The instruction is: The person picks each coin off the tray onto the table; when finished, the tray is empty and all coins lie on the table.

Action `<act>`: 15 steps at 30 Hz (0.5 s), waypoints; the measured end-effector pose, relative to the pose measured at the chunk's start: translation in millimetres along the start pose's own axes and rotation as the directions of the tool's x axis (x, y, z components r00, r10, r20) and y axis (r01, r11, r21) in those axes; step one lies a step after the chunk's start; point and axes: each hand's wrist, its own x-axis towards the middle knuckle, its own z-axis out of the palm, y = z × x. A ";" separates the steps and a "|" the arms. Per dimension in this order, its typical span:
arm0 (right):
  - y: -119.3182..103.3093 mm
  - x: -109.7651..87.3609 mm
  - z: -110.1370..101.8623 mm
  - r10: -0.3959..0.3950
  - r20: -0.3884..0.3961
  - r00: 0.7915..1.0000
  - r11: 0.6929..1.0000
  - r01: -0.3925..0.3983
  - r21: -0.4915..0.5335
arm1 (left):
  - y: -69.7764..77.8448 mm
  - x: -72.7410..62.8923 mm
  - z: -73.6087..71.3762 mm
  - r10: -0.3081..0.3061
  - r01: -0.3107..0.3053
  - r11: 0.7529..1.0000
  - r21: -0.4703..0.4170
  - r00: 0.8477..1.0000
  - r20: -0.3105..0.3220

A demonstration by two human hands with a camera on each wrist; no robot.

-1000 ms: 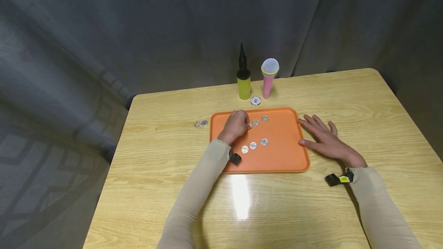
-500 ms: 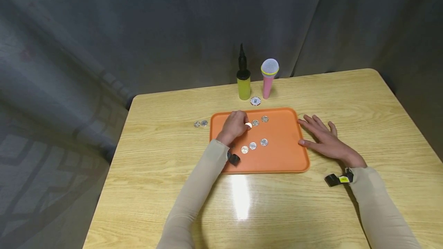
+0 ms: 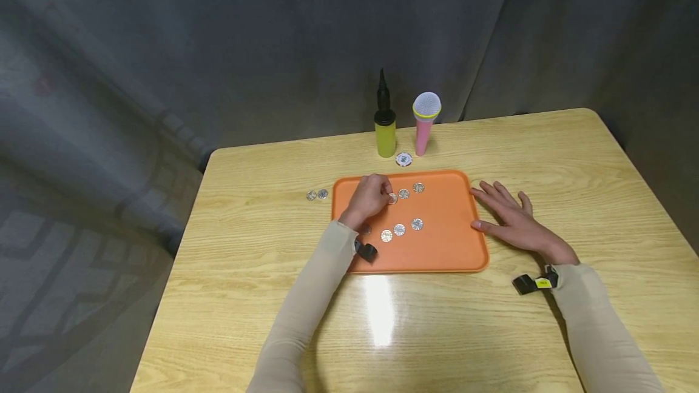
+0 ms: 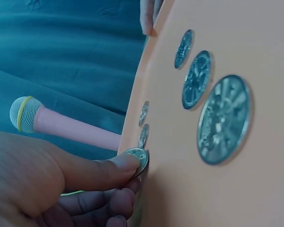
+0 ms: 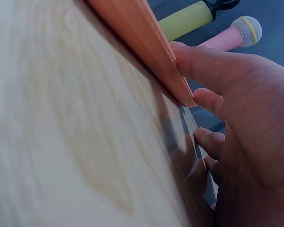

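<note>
My left hand (image 3: pixel 369 196) pinches a silver coin (image 4: pixel 141 160) at the upper left of the orange tray (image 3: pixel 445 253). In the left wrist view the thumb (image 4: pixel 125 163) lies over the coin's face, and the coin stands a little tilted against the tray. Right of it in the same row lie a second coin (image 3: pixel 403 193) and a third coin (image 3: pixel 418 187). Nearer me runs another row, with a coin (image 3: pixel 386 236) beside my left wrist and one (image 3: pixel 366 229) partly hidden by it. My right hand (image 3: pixel 510 220) has spread fingers, its thumb and forefinger touching the tray's right rim.
Two coins (image 3: pixel 323 194) lie on the wooden table (image 3: pixel 246 229) left of the tray. Behind the tray stand a yellow-green hand pump (image 3: pixel 385 138) with a black top and a pink toy microphone (image 3: pixel 423 129). A poker chip (image 3: pixel 403 159) lies between them, and a dark curtain (image 3: pixel 300 47) hangs behind.
My left wrist has shifted slightly left, uncovering part of a coin in the nearer row. The pinched coin flashed bright half a second ago and is duller now. My right hand stays put.
</note>
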 end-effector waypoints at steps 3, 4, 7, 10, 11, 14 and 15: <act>0.0 -0.1 -0.2 0.000 -0.001 1.000 1.000 0.000 -0.002 | -2.5 -0.4 -1.4 0.017 -0.017 0.999 -0.047 1.000 -0.003; -0.1 -0.1 -0.2 0.000 -0.001 1.000 1.000 0.000 -0.003 | -3.2 -0.3 -1.9 0.019 -0.019 0.998 -0.057 1.000 -0.003; -0.4 -0.1 -0.2 0.000 -0.001 1.000 1.000 0.000 -0.006 | -3.9 -1.2 -4.1 0.013 -0.013 0.996 -0.086 1.000 0.000; -0.5 0.2 -0.3 0.000 0.002 1.000 1.000 0.000 -0.006 | -5.2 -1.9 -5.3 0.008 -0.009 0.995 -0.100 1.000 -0.006; -0.4 0.3 -0.4 -0.001 0.003 1.000 1.000 0.001 -0.006 | -5.7 -2.4 -5.9 0.007 -0.008 0.994 -0.105 1.000 -0.009; -0.1 0.5 -0.3 -0.002 0.003 1.000 1.000 0.002 -0.008 | -8.3 -3.1 -7.4 0.009 -0.011 0.994 -0.111 1.000 -0.017; 0.0 0.4 -0.2 -0.003 0.003 1.000 1.000 0.003 -0.009 | -9.3 -3.4 -8.3 0.009 -0.011 0.993 -0.115 1.000 -0.019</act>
